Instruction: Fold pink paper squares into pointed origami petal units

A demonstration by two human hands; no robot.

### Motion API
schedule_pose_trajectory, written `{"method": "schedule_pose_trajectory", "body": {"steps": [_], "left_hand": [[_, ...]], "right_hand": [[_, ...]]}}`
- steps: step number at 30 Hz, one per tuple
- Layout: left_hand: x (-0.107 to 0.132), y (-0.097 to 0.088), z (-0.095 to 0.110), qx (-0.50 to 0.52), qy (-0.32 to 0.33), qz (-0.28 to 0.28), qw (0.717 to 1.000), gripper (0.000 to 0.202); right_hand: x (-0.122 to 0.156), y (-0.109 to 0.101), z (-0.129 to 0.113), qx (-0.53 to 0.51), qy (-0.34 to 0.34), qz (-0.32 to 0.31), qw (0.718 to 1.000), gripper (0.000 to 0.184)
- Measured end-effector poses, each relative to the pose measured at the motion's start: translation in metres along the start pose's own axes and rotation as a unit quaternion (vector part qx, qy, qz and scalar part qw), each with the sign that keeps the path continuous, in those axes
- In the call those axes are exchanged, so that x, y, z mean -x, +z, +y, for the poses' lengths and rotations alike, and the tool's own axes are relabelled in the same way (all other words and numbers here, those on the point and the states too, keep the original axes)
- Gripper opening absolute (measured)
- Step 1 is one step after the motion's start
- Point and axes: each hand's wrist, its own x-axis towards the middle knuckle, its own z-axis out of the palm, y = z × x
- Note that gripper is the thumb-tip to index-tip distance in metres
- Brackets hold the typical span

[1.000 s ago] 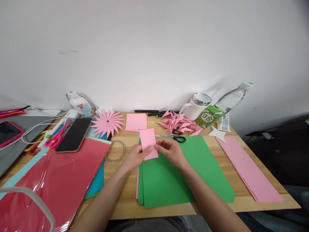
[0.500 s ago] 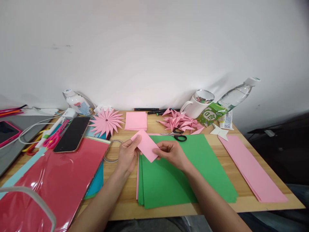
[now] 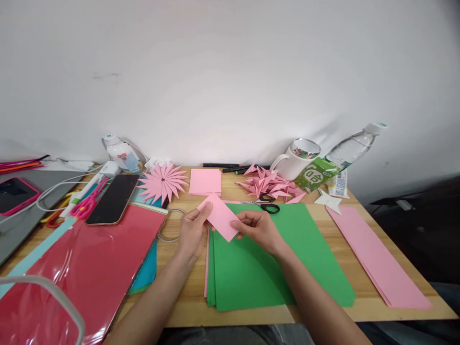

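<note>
A small rectangle of pink paper [image 3: 222, 216] is held slantwise between both hands above a stack of green paper [image 3: 280, 268]. My left hand [image 3: 194, 229] pinches its upper left end, thumb on top and fingers underneath. At the lower right edge, my right hand [image 3: 258, 229] grips it between thumb and fingers. Whether the paper is folded double I cannot tell. Beyond it lies a pile of pink paper squares [image 3: 205, 182]. A pink folded-paper star wheel [image 3: 163, 180] rests to their left, and a heap of pink folded-paper pieces [image 3: 269, 183] to their right.
Black-handled scissors [image 3: 270, 208] lie at the green stack's far edge. A white mug [image 3: 294, 160], a green box [image 3: 316, 173] and a tilted water bottle [image 3: 354, 146] stand by the wall. Pink strips [image 3: 381, 263] lie right; a phone [image 3: 113, 199] rests on red packaged paper [image 3: 82, 268] left.
The whole view has shifted slightly, so things appear a little farther right and lower. Both hands keep their hold on the pink paper, with almost no change in pose.
</note>
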Motion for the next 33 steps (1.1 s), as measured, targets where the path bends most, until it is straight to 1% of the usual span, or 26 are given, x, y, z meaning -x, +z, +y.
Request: {"method": "schedule_pose_trajectory", "body": {"steps": [5,8,10,12,14,16,18,23,25,27,29,31,33], "left_hand": [[0.001,-0.002,0.000,-0.033,0.018,-0.002,0.999,0.031],[0.000,-0.006,-0.002,-0.089,0.046,-0.006,0.995,0.031],[-0.001,-0.008,-0.005,-0.136,0.051,-0.020,0.989,0.034],[-0.001,-0.010,-0.006,-0.179,0.049,-0.049,0.981,0.038],[0.000,-0.010,-0.007,-0.226,0.043,-0.092,0.969,0.042],[0.001,-0.009,-0.006,-0.274,0.029,-0.144,0.950,0.044],[0.001,-0.008,-0.005,-0.315,0.024,-0.177,0.932,0.043],[-0.002,-0.014,0.000,-0.381,0.039,-0.184,0.905,0.045],[-0.004,-0.015,0.001,-0.385,0.026,-0.198,0.901,0.046],[-0.003,-0.015,0.001,-0.374,0.015,-0.211,0.903,0.047],[-0.002,-0.014,0.000,-0.361,0.016,-0.213,0.908,0.049],[0.000,-0.013,-0.002,-0.354,0.038,-0.197,0.913,0.051],[0.000,-0.013,-0.004,-0.358,0.069,-0.179,0.914,0.054]], "right_hand": [[0.000,-0.001,0.003,0.011,-0.013,-0.008,1.000,0.028],[0.000,-0.001,0.005,0.010,-0.029,-0.026,0.999,0.026],[-0.001,-0.001,0.006,0.011,-0.042,-0.019,0.999,0.026],[-0.002,-0.001,0.007,0.014,-0.045,0.005,0.999,0.028],[-0.003,-0.001,0.008,0.012,-0.039,0.036,0.999,0.030],[-0.004,-0.002,0.008,0.004,-0.039,0.061,0.997,0.033],[-0.005,-0.002,0.008,0.001,-0.043,0.071,0.997,0.034],[-0.004,0.002,0.007,0.006,-0.053,0.019,0.998,0.035],[-0.004,0.003,0.006,0.010,-0.055,0.027,0.998,0.034],[-0.004,0.002,0.005,0.021,-0.054,0.054,0.997,0.035],[-0.004,0.000,0.004,0.036,-0.052,0.073,0.995,0.035],[-0.003,-0.002,0.002,0.043,-0.050,0.077,0.995,0.035],[-0.002,-0.002,0.001,0.034,-0.049,0.062,0.996,0.034]]}}
